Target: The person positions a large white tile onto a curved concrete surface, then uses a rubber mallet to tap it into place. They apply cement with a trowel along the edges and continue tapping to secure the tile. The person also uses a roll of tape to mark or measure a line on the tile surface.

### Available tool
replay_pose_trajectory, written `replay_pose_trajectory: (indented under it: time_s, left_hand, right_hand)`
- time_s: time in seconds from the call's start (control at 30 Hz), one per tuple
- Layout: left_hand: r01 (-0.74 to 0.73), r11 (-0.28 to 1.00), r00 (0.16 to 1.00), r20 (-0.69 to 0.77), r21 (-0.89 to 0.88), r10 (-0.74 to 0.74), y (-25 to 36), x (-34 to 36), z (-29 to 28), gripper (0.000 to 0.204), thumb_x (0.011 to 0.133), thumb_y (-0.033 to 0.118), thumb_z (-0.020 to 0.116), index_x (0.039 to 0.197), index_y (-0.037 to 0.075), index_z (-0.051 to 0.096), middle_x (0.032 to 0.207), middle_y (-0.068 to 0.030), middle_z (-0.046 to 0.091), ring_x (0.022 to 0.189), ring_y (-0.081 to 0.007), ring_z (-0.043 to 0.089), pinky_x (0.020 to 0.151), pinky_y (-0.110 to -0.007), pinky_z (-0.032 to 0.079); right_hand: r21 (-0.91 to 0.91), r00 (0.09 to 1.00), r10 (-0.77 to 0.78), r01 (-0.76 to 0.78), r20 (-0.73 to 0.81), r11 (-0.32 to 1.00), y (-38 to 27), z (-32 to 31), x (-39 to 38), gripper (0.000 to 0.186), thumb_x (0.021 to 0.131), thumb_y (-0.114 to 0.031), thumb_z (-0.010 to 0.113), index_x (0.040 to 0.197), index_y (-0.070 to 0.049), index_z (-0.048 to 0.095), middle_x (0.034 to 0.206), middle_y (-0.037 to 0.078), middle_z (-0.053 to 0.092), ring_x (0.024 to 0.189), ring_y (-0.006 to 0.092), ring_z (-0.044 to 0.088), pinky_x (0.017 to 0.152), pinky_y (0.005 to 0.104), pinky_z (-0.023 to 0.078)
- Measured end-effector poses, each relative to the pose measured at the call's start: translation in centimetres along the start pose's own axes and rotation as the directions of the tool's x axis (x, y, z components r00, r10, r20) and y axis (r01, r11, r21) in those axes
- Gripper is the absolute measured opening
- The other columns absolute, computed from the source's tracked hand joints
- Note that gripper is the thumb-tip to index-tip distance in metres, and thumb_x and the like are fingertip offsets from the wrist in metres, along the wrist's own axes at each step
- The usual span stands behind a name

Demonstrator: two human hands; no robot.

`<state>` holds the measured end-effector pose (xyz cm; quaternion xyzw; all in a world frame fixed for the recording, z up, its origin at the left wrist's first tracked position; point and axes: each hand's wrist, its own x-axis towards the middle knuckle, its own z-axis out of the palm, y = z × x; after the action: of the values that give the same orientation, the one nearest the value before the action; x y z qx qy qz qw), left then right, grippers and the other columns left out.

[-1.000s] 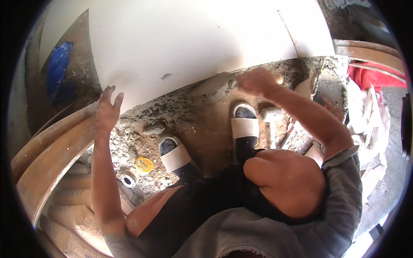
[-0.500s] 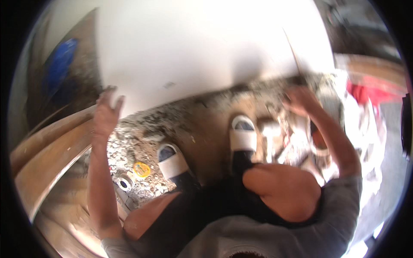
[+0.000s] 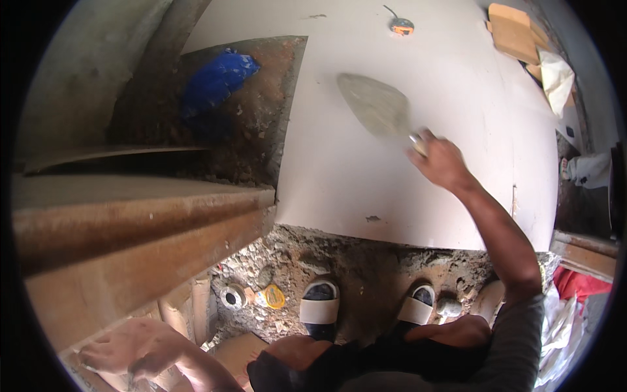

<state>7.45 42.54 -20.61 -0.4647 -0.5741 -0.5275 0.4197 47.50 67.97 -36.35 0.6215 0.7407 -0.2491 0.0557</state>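
My right hand (image 3: 441, 160) is raised over a large white board (image 3: 405, 111) and grips the handle of a flat trowel (image 3: 375, 104), whose grey blade lies against the board. My left hand (image 3: 124, 349) is low at the left, fingers spread on a stack of brown planks (image 3: 98, 261), holding nothing. My feet in white-strapped sandals (image 3: 319, 307) stand on rubble below the board's edge.
A blue bag (image 3: 215, 78) lies in a dirt recess beside the board. An orange tape measure (image 3: 401, 26) and cardboard pieces (image 3: 513, 32) sit at the far end of the board. A small yellow object (image 3: 274, 297) and a white ring (image 3: 232, 297) lie on the rubble.
The view has tilted up over the board. My right hand rose from the rubble near my foot and now holds the trowel on the board. My left hand dropped from the board's edge to the planks.
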Motion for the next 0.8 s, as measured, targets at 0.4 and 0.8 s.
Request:
replay_pose_trajectory:
  time_s: [0.4,0.8]
  left_hand:
    - [0.101,0.982,0.901,0.404,0.160,-0.159,3.8,-12.5,0.2,0.061,0.094,0.055,0.044,0.128,0.004,0.051,0.117,-0.0139,0.058,0.106,-0.0315,0.056,0.098,-0.048,0.041]
    - [0.124,0.973,0.866,0.458,0.195,-0.202,5.4,-14.9,-0.3,0.059,0.095,0.053,0.043,0.126,0.004,0.052,0.116,-0.0136,0.058,0.104,-0.0311,0.056,0.097,-0.048,0.042]
  right_hand:
    - [0.642,0.983,0.131,-0.018,-0.128,0.766,-15.6,6.3,23.6,0.046,0.093,-0.031,0.049,0.121,0.004,0.051,0.116,0.027,0.062,0.113,0.0423,0.057,0.099,0.0447,0.044]
    - [0.420,0.994,0.108,-0.090,-0.020,0.903,-18.5,8.1,26.9,0.041,0.095,-0.029,0.047,0.126,-0.002,0.051,0.117,0.023,0.063,0.114,0.0372,0.059,0.097,0.0448,0.046]
